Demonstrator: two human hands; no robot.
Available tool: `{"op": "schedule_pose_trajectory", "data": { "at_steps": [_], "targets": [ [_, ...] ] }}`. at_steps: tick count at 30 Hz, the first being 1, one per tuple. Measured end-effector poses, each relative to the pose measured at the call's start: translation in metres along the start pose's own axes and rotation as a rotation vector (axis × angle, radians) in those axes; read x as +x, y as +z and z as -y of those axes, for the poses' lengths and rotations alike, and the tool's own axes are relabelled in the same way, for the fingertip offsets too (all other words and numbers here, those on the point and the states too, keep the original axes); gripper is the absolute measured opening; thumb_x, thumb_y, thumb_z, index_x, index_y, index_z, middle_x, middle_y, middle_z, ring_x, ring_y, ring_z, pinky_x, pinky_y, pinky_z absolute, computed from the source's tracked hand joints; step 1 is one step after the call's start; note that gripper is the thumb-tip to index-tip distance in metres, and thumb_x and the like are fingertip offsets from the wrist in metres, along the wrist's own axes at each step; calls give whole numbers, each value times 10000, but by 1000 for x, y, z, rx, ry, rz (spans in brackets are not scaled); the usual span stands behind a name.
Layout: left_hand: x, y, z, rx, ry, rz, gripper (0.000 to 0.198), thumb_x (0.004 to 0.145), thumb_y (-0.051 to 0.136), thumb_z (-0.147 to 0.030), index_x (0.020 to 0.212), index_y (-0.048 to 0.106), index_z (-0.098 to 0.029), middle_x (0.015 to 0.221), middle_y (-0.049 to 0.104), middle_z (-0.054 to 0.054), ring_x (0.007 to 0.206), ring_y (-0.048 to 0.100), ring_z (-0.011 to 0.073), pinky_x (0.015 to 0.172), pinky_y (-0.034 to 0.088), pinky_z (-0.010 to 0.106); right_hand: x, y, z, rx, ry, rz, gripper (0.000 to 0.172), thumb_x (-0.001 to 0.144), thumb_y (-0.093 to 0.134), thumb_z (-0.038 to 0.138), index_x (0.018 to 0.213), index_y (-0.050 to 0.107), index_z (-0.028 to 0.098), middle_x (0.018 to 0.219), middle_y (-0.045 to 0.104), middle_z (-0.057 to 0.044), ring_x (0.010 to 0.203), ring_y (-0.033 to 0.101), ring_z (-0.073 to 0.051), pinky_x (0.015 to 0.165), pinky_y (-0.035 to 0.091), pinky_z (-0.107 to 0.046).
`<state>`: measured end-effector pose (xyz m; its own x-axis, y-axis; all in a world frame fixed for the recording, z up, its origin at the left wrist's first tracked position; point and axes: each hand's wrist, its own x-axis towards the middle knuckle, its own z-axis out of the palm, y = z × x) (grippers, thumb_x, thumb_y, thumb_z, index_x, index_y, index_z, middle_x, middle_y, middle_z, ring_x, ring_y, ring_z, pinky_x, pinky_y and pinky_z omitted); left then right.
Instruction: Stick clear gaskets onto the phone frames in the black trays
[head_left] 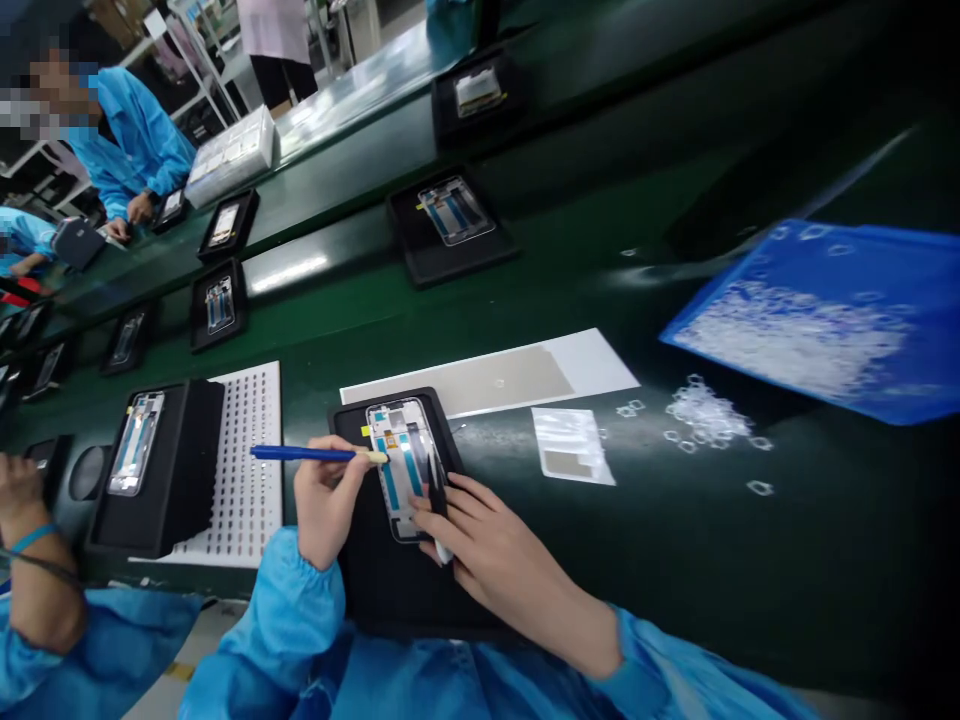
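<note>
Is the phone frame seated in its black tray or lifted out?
Seated: the phone frame lies flat in the black tray, right hand resting on it, left hand holding a blue tool to its edge.

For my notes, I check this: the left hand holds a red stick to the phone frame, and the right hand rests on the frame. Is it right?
Only the colour is wrong: the stick is blue, not red. In the head view the left hand holds it to the phone frame, and the right hand rests on the frame.
</note>
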<state>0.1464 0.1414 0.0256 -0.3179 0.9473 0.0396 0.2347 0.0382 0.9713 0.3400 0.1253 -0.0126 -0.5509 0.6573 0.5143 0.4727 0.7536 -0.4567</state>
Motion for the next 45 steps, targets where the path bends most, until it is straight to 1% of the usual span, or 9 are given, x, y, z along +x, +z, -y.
{"op": "schedule_pose_trajectory", "data": {
  "at_steps": [4,8,11,14,19,27,37,41,45],
  "targets": [
    [2,0,5,39,-16,38,225,794,717,-328,858,578,-163,785,701,24,733,728,161,692,594,239,-13,15,10,41,-45,46,347,908,377,14,1078,647,150,944,702,-67,941,638,-207,991,484,-458],
    [2,1,6,143,41,77,156,809,697,-284,853,608,-164,818,696,28,760,719,155,690,585,225,-29,7,19,145,-24,61,333,926,373,42,1052,649,180,893,700,-50,875,645,-185,955,508,-431],
    [4,6,7,235,103,130,117,830,681,-274,848,630,-170,815,696,19,741,710,144,671,580,214,-20,-1,13,163,20,-51,218,951,452,116,1056,630,188,909,710,-56,865,649,-186,917,524,-399],
    [8,12,10,326,179,171,109,854,661,-284,858,646,-176,834,699,21,741,703,142,670,577,218,-1,-1,-7,53,109,-158,179,952,496,146,1093,598,186,1053,706,-82,1015,632,-234,919,517,-431],
    [12,18,14,452,264,180,143,887,623,-319,877,651,-179,845,699,34,721,688,142,658,578,236,11,11,-25,-28,154,-125,195,969,456,163,1130,565,173,1168,675,-84,1125,587,-269,965,482,-485],
    [15,19,13,607,349,215,139,918,582,-317,901,635,-190,861,688,39,751,679,149,673,568,246,6,15,-22,-8,175,-102,221,963,462,146,1158,565,166,1206,658,-86,1179,551,-259,990,452,-483],
    [10,27,2,916,588,209,149,949,541,-301,922,636,-190,812,676,20,677,661,121,590,478,192,5,15,-22,-1,186,-84,260,934,469,98,1168,571,150,1201,656,-91,1179,547,-275,1003,437,-498],
    [11,30,3,931,560,253,155,956,524,-299,944,639,-195,810,669,19,654,643,121,555,448,204,5,14,-22,8,193,-92,322,931,462,96,1230,555,173,1210,655,-87,1171,561,-271,995,444,-503],
    [15,29,11,684,429,207,112,913,591,-302,888,619,-197,816,668,20,730,662,135,643,498,213,7,13,-22,-4,197,-87,323,940,453,115,1228,571,198,1204,663,-79,1156,580,-262,984,455,-502]
  ]
}}
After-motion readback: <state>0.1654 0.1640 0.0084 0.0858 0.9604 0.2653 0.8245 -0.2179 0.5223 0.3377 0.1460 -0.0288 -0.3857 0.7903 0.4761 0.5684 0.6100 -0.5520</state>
